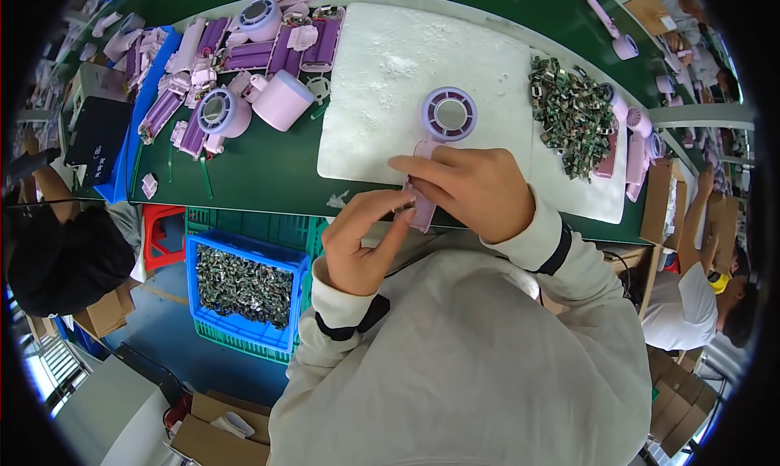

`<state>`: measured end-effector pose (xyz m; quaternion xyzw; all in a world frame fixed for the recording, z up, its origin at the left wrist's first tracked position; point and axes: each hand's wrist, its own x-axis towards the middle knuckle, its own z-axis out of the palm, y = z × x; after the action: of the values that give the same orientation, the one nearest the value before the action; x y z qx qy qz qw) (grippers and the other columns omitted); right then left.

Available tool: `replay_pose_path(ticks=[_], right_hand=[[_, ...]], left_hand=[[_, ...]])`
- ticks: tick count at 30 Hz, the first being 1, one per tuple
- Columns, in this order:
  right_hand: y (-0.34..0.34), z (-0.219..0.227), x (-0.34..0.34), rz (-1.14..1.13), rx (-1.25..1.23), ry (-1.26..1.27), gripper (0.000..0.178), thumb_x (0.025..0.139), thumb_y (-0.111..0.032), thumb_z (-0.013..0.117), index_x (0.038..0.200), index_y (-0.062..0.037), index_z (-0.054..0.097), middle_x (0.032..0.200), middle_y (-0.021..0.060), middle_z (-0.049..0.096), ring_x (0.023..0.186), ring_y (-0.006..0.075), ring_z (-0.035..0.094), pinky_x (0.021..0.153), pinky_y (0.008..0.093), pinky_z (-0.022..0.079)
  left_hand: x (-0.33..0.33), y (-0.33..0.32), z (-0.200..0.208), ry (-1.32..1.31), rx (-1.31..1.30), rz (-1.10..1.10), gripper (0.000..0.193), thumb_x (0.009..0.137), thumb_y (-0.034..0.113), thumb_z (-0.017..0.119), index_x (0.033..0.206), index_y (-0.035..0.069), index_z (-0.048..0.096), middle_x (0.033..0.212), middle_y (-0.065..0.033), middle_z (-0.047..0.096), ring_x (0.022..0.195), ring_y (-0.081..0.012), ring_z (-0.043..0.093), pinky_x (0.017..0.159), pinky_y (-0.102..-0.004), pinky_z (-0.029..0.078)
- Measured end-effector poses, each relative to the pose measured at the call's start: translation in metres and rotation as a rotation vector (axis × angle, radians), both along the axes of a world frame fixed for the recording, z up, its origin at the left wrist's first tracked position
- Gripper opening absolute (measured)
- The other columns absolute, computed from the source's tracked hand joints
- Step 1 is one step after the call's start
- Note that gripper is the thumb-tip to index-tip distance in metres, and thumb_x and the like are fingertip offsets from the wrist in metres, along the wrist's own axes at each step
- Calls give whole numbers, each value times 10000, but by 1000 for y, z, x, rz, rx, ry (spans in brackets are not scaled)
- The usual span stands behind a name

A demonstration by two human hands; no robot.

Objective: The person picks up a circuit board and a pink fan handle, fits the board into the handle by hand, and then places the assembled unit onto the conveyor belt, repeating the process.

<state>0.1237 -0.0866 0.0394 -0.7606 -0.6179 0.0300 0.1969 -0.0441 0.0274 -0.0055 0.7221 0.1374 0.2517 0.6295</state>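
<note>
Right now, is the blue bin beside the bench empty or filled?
Partly filled: the blue bin holds many small circuit boards, with bare wall showing above them.

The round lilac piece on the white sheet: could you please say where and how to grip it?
Best pinch the round lilac piece across its outer rim, probably from above and the far side: its slotted face points up, and the right hand crowds its near edge.

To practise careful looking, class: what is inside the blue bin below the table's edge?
The blue bin holds a heap of small green and silvery parts; only the top layer shows. The bin's base and whatever lies deeper are covered.
</note>
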Motion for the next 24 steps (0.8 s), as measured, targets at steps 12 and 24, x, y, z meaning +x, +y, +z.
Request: replay_pose_path(ticks=[12,24], right_hand=[[-3,-10,27,121,157,1,222,859,-208,708,1065,-125,708,879,18,662,735,195,686,573,338,545],[8,-30,17,42,189,-32,95,882,-214,676,936,-136,683,775,20,641,723,214,689,596,354,546]], left_hand=[[1,2,-9,43,118,-43,332,850,-119,726,1167,-36,675,1099,-120,705,953,-159,687,836,-270,549],[20,7,-4,9,-243,201,257,902,-88,698,1152,-31,684,992,-101,732,900,-146,710,803,-258,562]])
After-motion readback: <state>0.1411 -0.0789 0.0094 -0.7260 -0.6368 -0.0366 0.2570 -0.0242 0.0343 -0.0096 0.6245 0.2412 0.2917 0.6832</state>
